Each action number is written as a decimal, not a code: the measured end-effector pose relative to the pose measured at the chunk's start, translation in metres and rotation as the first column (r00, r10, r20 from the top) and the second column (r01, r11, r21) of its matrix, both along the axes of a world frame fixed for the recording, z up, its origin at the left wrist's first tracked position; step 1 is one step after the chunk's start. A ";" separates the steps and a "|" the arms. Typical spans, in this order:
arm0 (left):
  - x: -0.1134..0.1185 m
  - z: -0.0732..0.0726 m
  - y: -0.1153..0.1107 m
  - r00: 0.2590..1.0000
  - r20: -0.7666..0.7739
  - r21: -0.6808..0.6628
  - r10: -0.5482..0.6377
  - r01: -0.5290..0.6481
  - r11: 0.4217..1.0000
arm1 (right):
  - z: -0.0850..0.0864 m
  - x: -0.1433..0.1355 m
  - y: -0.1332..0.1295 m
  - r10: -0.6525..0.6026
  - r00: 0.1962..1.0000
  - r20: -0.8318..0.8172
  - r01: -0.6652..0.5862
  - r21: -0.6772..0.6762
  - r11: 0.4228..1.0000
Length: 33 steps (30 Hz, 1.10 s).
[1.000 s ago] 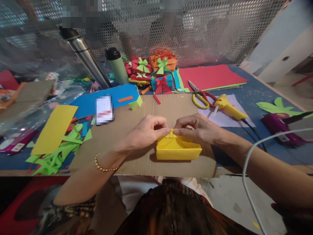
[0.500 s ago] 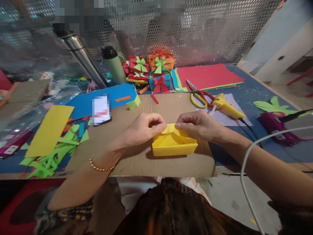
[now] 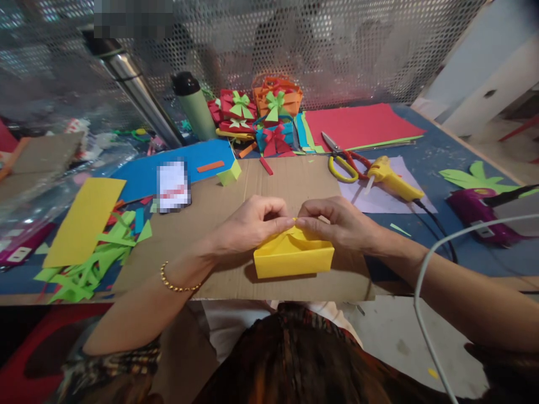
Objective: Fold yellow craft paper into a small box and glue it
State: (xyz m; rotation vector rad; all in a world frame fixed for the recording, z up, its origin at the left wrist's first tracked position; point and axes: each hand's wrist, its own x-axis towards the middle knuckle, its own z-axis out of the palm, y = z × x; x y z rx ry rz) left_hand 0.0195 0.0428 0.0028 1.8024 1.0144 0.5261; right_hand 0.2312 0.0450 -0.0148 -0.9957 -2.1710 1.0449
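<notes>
A small yellow paper box (image 3: pixel 293 262) rests on the brown cardboard (image 3: pixel 227 280), its near wall upright and its inside partly visible. My left hand (image 3: pixel 261 224) pinches the far edge of the box from the left. From the right, my right hand (image 3: pixel 339 224) pinches the same edge, and the two thumbs nearly meet at its middle. The fingers behind the far wall are partly hidden. Beyond my right hand lie scissors (image 3: pixel 343 168) with yellow and red handles and a yellow glue gun (image 3: pixel 393 179) on a lilac sheet (image 3: pixel 410 168).
Small paper bags with bows (image 3: pixel 273 106) stand at the back beside red paper sheets (image 3: pixel 357 126). A phone (image 3: pixel 173 188), green paper strips (image 3: pixel 105 247) and a yellow sheet (image 3: pixel 86 219) lie left. Two bottles (image 3: pixel 196 109) stand behind. A white cable (image 3: pixel 421 275) crosses at right.
My hands have drawn closer together along the far edge, so the thumbs now almost touch. The box has shifted slightly left and toward me.
</notes>
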 end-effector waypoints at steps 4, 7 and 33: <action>-0.003 0.003 0.000 0.999 0.043 -0.054 0.007 -0.005 0.999 | 0.005 0.002 0.001 -0.004 1.000 -0.002 0.004 -0.076 0.997; -0.005 0.005 0.000 0.999 0.039 -0.046 0.011 -0.009 0.999 | 0.003 0.001 0.003 0.018 1.000 0.005 -0.017 -0.140 0.990; -0.010 0.007 0.003 0.989 -0.087 0.076 -0.121 0.128 0.989 | 0.002 0.000 0.000 0.119 0.993 -0.002 -0.118 -0.115 0.986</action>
